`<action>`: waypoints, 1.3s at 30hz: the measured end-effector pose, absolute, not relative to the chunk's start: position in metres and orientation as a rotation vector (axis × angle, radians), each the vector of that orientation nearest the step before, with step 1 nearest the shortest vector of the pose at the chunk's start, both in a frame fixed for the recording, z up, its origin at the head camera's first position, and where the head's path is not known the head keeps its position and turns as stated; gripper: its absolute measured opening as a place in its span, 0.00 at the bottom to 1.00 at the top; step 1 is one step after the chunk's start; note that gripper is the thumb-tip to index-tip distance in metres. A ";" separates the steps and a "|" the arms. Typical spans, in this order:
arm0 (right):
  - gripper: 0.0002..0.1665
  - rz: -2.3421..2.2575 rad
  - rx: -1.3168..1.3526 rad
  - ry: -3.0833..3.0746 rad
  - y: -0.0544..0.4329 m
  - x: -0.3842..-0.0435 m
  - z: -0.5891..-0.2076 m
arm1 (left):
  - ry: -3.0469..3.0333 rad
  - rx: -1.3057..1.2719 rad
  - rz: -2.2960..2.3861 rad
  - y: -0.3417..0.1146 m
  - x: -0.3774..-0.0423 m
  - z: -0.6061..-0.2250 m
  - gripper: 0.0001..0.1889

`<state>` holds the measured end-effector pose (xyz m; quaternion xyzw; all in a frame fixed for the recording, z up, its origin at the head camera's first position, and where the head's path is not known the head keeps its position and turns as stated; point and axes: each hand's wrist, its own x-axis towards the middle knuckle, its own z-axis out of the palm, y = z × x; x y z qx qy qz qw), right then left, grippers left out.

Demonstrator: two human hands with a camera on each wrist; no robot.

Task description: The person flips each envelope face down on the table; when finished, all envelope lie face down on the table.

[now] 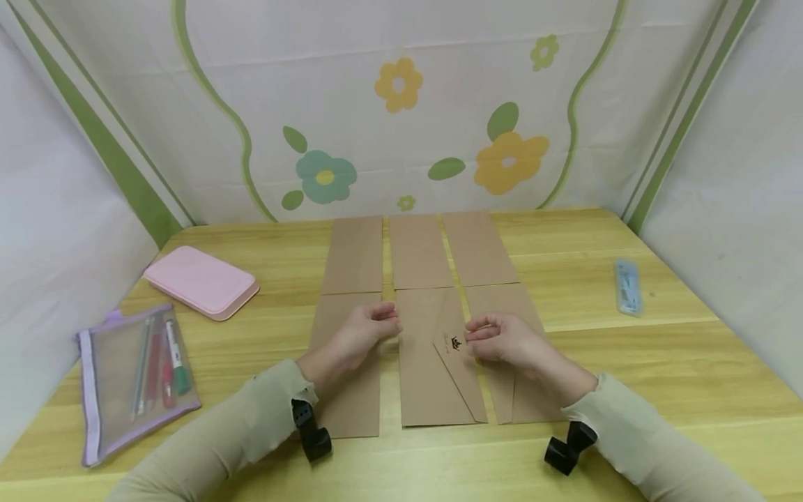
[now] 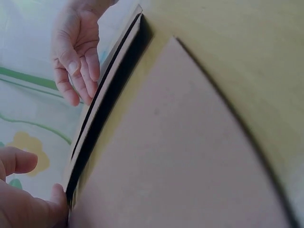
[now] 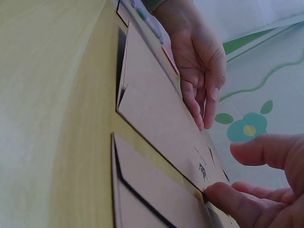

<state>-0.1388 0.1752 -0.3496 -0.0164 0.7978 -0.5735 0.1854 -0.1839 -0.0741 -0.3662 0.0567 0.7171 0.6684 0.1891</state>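
Note:
A brown paper envelope (image 1: 420,376) with a black crown print and a slanted flap lies in the middle of the front row. My left hand (image 1: 360,333) is at its left edge, fingers loosely bent and thumb apart from them in the left wrist view. On the other side, my right hand (image 1: 513,340) has its fingertips at the right edge, close to the crown, with a gap between thumb and fingers. Beneath the hands lie a left front envelope (image 1: 354,411) and a right front envelope (image 1: 530,406), both partly covered.
Behind them lie three more brown envelopes (image 1: 422,251) in a row. A pink case (image 1: 201,279) and a mesh pouch (image 1: 113,376) with pens inside lie at left. Far right is a small light-blue packet (image 1: 628,287). A flowered curtain (image 1: 351,90) hangs behind the wooden table (image 1: 690,390).

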 end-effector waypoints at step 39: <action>0.28 -1.709 -0.169 2.158 0.135 -0.143 -0.360 | 1.889 0.174 2.311 -0.086 -0.171 -0.350 0.15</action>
